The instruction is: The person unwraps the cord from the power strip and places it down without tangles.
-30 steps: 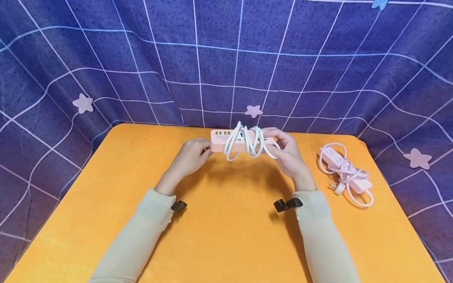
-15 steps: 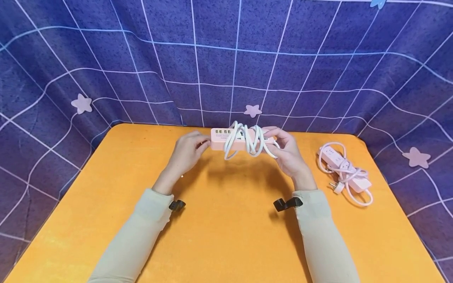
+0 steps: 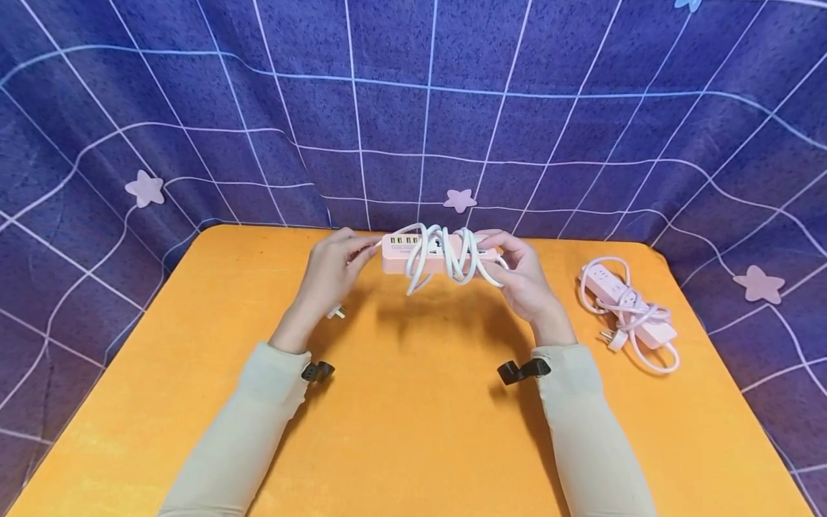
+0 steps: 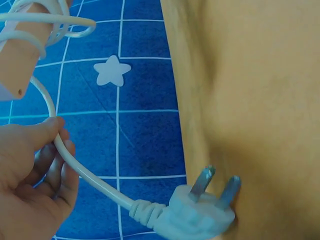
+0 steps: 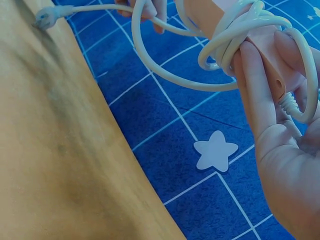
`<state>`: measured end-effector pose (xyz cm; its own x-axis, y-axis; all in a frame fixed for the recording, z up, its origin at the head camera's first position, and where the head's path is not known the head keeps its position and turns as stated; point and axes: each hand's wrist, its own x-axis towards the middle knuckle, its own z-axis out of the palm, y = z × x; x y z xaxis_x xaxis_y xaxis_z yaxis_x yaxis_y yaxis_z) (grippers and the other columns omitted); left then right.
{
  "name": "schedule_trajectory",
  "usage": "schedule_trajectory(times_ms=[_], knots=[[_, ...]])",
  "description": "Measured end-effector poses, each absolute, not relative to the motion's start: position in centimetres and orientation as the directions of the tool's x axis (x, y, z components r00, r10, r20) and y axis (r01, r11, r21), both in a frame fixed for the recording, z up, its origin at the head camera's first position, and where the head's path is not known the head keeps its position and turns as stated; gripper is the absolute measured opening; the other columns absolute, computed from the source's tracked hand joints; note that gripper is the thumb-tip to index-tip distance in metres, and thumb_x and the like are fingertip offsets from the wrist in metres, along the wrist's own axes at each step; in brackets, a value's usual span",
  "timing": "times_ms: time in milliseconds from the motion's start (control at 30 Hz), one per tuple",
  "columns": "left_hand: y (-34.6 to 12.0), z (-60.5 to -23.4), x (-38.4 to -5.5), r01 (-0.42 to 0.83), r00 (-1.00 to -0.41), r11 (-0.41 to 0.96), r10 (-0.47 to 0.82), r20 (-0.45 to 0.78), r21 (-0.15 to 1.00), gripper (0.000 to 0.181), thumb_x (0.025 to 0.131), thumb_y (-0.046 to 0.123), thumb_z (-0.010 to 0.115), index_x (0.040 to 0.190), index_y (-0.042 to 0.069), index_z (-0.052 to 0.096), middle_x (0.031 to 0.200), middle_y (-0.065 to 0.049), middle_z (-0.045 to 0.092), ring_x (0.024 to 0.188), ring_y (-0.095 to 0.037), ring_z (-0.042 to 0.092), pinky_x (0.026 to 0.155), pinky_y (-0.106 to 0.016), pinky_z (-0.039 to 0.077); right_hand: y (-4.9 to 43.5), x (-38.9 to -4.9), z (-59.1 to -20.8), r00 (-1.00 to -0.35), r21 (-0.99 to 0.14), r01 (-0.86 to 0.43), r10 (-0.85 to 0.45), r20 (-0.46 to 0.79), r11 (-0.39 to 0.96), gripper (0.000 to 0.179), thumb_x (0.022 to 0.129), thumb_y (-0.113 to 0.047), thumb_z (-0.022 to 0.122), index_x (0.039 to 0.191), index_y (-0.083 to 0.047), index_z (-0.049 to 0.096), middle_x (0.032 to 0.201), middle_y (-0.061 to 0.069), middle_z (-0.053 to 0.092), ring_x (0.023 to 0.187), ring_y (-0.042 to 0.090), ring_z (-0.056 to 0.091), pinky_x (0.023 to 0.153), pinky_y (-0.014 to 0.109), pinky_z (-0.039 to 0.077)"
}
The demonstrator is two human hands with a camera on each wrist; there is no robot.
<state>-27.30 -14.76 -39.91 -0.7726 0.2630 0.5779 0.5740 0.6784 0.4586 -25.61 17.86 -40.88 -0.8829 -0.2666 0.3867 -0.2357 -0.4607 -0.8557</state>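
A pink power strip (image 3: 395, 264) with USB ports at its left end is held up over the table, its white cord (image 3: 420, 260) wound several times around the body. My right hand (image 3: 525, 281) grips the strip's right end, fingers on one side and thumb on the other. At the left, my left hand (image 3: 328, 271) pinches the loose stretch of cord between thumb and fingertips, just beyond the strip's end. From that pinch the cord runs on to a white plug (image 4: 192, 215) with metal prongs, which hangs beside the left wrist in the head view.
A second pink power strip (image 3: 636, 312), wrapped in its own cord with the plug beside it, lies on the right part of the orange table (image 3: 413, 431). Behind the table hangs a blue grid-patterned curtain (image 3: 388, 108) with star shapes.
My left hand has drawn slightly left and away from the strip, pulling the cord with it. The plug has come into sight beneath that hand. The right hand keeps its grip.
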Motion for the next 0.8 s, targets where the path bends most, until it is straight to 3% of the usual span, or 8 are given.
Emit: schedule_trajectory(times_ms=[333,800], knots=[[-15.1,-38.6,-26.9,0.605,-0.714,0.664,0.208,0.668,0.440,0.020,0.100,0.013,0.075,0.119,0.012,0.082,0.089,-0.005,0.070,0.075,-0.017,0.060,0.069,-0.032,0.043,17.9,-25.8,-41.1,-0.882,-0.865,-0.233,-0.278,0.381,-0.445,0.041,0.091,0.021,0.059,0.105,-0.014,0.076,0.129,0.007,0.065,0.117,0.022,0.066,0.085,0.039,0.064],[-15.3,-36.5,-25.9,0.656,-0.623,0.645,0.171,0.763,0.391,0.019,0.099,0.010,0.075,0.116,0.014,0.084,0.092,-0.006,0.071,0.075,-0.016,0.050,0.067,-0.029,0.036,17.9,-25.9,-41.1,-0.901,-0.868,-0.245,-0.230,0.369,-0.433,0.042,0.090,0.023,0.057,0.102,-0.013,0.075,0.129,0.008,0.063,0.117,0.022,0.064,0.084,0.040,0.065]])
